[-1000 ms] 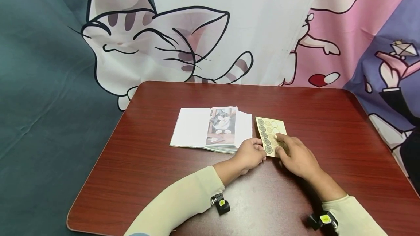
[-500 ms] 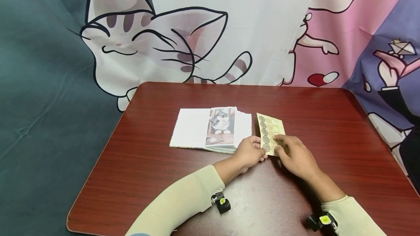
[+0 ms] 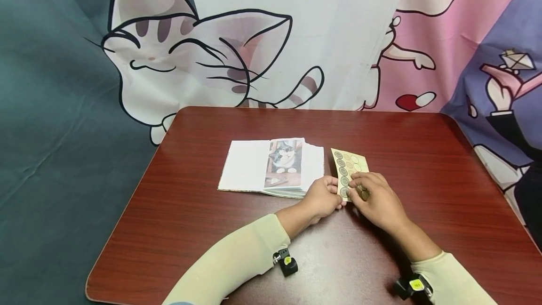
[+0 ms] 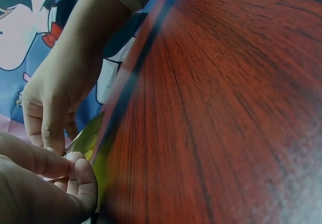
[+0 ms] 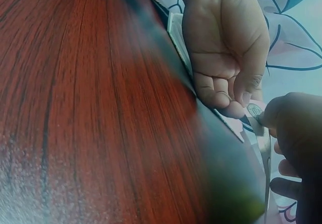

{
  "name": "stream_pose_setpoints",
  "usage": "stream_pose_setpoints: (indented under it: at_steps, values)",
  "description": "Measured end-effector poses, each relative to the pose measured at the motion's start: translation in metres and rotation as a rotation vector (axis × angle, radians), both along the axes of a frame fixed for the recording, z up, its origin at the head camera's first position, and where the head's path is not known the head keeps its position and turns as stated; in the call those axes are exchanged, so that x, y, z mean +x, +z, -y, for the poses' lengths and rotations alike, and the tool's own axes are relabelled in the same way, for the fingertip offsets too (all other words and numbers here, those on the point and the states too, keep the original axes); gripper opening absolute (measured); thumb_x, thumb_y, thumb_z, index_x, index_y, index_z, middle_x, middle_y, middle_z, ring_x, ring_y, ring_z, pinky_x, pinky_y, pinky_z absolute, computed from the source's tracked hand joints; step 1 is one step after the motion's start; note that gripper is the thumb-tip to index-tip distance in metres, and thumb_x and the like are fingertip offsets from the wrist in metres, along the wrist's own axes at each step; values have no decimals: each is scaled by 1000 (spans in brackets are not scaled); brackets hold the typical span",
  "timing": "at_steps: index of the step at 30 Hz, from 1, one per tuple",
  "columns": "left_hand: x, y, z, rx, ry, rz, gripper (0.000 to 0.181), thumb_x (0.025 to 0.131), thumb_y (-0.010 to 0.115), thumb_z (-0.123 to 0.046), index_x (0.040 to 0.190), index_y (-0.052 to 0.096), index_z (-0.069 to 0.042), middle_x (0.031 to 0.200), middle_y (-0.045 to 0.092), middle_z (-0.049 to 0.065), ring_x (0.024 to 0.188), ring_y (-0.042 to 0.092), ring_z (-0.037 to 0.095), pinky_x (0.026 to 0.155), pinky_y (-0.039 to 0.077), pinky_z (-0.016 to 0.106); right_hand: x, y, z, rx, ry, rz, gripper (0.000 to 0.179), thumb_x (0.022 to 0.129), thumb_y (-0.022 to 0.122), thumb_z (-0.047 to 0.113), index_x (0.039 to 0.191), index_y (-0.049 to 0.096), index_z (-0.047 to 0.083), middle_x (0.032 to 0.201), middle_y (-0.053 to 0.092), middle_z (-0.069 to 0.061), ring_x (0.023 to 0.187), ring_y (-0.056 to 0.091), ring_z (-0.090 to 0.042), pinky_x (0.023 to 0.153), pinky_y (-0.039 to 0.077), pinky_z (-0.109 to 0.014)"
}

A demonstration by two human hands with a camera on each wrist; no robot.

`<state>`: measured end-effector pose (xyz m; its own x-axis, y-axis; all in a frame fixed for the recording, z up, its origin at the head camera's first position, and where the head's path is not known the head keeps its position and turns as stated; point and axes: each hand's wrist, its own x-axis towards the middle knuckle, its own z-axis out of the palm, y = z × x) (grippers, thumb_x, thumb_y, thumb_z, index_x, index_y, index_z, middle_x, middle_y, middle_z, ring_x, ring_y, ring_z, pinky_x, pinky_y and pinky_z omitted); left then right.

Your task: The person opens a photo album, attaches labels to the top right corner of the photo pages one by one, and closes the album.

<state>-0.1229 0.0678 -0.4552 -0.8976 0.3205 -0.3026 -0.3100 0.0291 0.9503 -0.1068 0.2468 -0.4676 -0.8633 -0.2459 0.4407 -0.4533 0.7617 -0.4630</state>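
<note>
A pale yellow sheet of round stickers (image 3: 350,160) stands slightly tilted above the table, to the right of an open book. Its lower left corner is pinched between thumb and fingers of my left hand (image 3: 322,197). My right hand (image 3: 381,204) has its thumb and index finger bent together at the lower part of the sheet, by the round stickers. In the right wrist view, the right thumb (image 5: 271,114) touches the sheet beside a printed circle. Whether a sticker has lifted is too small to tell.
The open book (image 3: 245,166) lies flat, a cat picture (image 3: 284,161) on its page. Both rest on a reddish-brown wooden table (image 3: 182,229). Behind the table's far edge hangs a cloth (image 3: 351,27) with cartoon animals.
The right thumb and index finger have shifted left across the sheet, toward its lower left stickers. The sheet tilted up a little, then eased back. The left hand keeps its pinch.
</note>
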Motion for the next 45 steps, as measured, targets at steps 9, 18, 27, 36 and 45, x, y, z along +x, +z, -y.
stream_pose_setpoints:
  at_steps: [9, 18, 27, 36, 45]
  values:
    - [1, -4, -1, -5, -4, -41, 33, 85, 54, 24, 107, 60, 0, 84, 67, 5, 64, 62, 12, 59, 52, 22, -1, -2, 2, -11, 21, -32, 13, 82, 80, 7, 93, 77, 5, 112, 72, -8, 109, 60, -28, 94, 44, -40]
    - [1, -4, -2, -31, 7, -61, 29, 86, 56, 23, 105, 59, 0, 82, 66, 3, 64, 62, 12, 56, 50, 18, 0, -2, 4, -3, 41, -49, 13, 80, 81, 5, 93, 79, 6, 111, 73, -5, 109, 60, -26, 94, 44, -37]
    - [2, -3, 1, -41, 8, -94, 31, 85, 55, 23, 103, 57, -2, 81, 67, 3, 63, 60, 12, 55, 48, 18, 1, 0, 6, -13, 49, -44, 13, 79, 81, 3, 92, 79, 7, 110, 73, -4, 109, 60, -26, 93, 44, -38]
    - [2, -2, 0, -42, -1, -131, 34, 85, 58, 23, 109, 59, -1, 84, 70, 2, 66, 61, 12, 57, 49, 18, 1, 4, 7, -63, 46, -22, 17, 78, 82, -4, 90, 78, 7, 108, 74, -4, 105, 61, -26, 90, 43, -34]
    - [3, -2, -1, -71, 5, -150, 35, 84, 59, 21, 110, 61, -2, 89, 72, 2, 68, 63, 12, 58, 49, 18, 1, 5, 6, -64, 43, -22, 15, 78, 82, -4, 88, 78, 7, 108, 74, -4, 104, 61, -25, 87, 43, -30]
